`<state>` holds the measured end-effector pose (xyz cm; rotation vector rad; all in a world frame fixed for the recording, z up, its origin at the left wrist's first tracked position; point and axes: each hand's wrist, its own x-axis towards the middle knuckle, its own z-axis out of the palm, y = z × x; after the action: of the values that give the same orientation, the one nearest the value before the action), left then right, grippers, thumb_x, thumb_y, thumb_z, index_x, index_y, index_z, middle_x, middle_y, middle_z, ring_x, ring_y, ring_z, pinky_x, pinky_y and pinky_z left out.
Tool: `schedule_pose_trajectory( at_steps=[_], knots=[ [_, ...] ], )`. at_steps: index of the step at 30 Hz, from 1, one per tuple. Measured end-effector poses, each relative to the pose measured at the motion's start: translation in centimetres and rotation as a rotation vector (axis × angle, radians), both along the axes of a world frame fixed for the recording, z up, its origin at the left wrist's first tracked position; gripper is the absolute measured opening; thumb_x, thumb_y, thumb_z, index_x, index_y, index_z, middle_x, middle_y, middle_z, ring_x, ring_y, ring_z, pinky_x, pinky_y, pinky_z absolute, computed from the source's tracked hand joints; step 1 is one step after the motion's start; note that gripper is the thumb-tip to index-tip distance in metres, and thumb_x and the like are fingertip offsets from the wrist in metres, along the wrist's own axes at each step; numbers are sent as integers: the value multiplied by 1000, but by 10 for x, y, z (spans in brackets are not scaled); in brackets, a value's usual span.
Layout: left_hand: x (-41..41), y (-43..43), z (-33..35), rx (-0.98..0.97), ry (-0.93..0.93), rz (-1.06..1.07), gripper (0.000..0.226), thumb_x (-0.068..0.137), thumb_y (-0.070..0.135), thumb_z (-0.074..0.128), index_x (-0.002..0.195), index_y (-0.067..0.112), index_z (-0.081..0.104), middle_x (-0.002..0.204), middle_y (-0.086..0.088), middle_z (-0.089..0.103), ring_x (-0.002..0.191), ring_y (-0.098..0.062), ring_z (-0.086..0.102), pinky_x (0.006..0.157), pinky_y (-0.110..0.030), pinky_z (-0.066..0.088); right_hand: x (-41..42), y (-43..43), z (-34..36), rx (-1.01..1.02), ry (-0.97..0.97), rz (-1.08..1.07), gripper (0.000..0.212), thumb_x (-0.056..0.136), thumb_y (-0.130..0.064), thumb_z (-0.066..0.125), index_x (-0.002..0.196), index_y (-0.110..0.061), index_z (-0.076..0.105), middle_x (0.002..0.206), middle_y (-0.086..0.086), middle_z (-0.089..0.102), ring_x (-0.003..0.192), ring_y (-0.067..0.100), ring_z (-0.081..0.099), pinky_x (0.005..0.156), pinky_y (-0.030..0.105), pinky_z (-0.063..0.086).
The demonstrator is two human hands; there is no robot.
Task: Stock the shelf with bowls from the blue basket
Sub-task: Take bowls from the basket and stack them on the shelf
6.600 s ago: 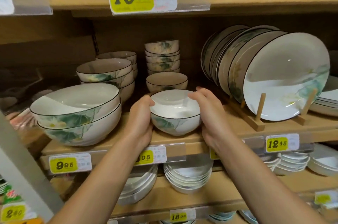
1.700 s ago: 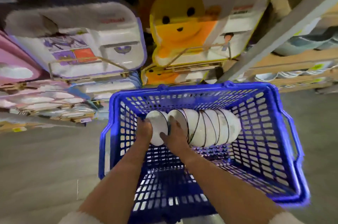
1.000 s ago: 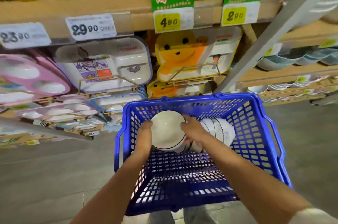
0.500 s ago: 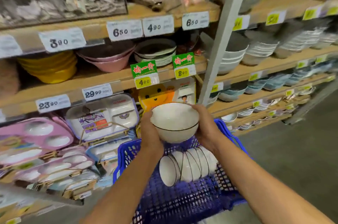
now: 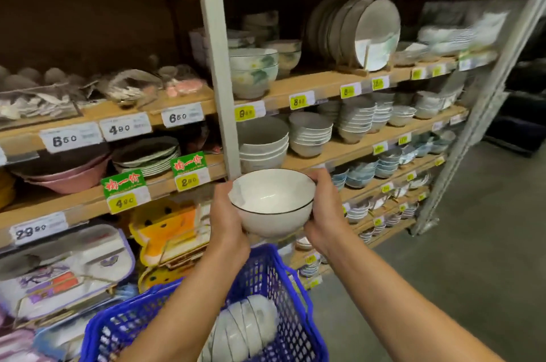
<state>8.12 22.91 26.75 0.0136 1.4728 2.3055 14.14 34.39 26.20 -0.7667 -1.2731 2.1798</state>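
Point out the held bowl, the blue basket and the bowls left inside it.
held bowl (image 5: 273, 197), head view, inner wall.
blue basket (image 5: 295, 329), head view, right mesh wall.
bowls in basket (image 5: 245, 329), head view, middle of row.

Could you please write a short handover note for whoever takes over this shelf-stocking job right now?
Left hand and right hand: both grip one white bowl with a dark rim, one on each side, upright, in the air in front of the shelves.
Blue basket: low in front of the person, with a row of white bowls lying on their sides inside.
Shelf with the floral bowls and upright plates: up and to the right, with open board beside the bowls.
Done: this bowl is out of the basket.
Left: set it on the shelf, then carry over the remaining bowls.
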Motion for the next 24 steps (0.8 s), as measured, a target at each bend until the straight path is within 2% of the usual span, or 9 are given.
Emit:
schedule_pose_trajectory(
  at_steps=[3, 5, 8, 12, 15, 17, 20, 24],
  knots=[
    [23, 43, 11, 49, 6, -21, 36, 91, 24, 41, 65, 21, 66, 62, 4, 70, 52, -10, 66, 43, -16, 47, 27, 45, 12, 60, 23, 17, 49, 92, -26, 40, 51, -24, 69, 58, -7, 68, 51, 7, 64, 49, 22, 46],
    [39, 79, 20, 63, 11, -56, 37, 90, 23, 41, 62, 21, 65, 60, 4, 69, 52, -12, 65, 45, -18, 47, 50, 78, 20, 78, 33, 12, 41, 93, -25, 40, 65, -22, 70, 62, -6, 70, 53, 7, 66, 45, 21, 46],
    [55, 121, 35, 62, -2, -104, 35, 90, 24, 41, 66, 18, 66, 61, 1, 70, 53, -15, 66, 47, -21, 49, 74, 118, 34, 102, 33, -2, 25, 93, -27, 43, 85, -18, 65, 73, -2, 73, 65, 12, 66, 51, 24, 46],
    [66, 163, 53, 65, -3, -130, 25, 87, 28, 44, 76, 18, 64, 69, -2, 70, 68, -22, 64, 59, -27, 49, 91, 157, 54, 86, 46, -7, 27, 95, -28, 44, 105, -15, 64, 96, 5, 71, 86, 21, 64, 64, 31, 48],
    [65, 192, 65, 84, -3, -152, 25, 87, 27, 44, 73, 17, 63, 63, -1, 70, 56, -20, 68, 50, -24, 52, 89, 184, 65, 84, 78, -27, 25, 93, -29, 45, 104, -17, 64, 93, 4, 71, 83, 21, 64, 61, 28, 47],
    [60, 207, 70, 88, 5, -160, 27, 87, 29, 44, 70, 18, 62, 59, -1, 70, 49, -18, 67, 45, -24, 51, 83, 197, 70, 57, 99, -52, 27, 91, -30, 48, 112, -18, 62, 103, 6, 69, 91, 24, 64, 65, 30, 47],
    [44, 231, 78, 84, 44, -126, 27, 88, 29, 44, 71, 19, 63, 62, -1, 71, 56, -20, 67, 49, -23, 51, 67, 218, 78, 38, 116, -60, 36, 90, -29, 51, 124, -21, 60, 117, 8, 66, 107, 28, 62, 76, 36, 49],
    [14, 261, 88, 125, 71, -113, 29, 89, 29, 43, 73, 19, 64, 65, -2, 72, 59, -21, 68, 49, -24, 53, 37, 248, 90, 117, 158, -27, 27, 93, -24, 45, 116, -24, 60, 120, 7, 62, 111, 27, 59, 87, 39, 48]
  ],
)
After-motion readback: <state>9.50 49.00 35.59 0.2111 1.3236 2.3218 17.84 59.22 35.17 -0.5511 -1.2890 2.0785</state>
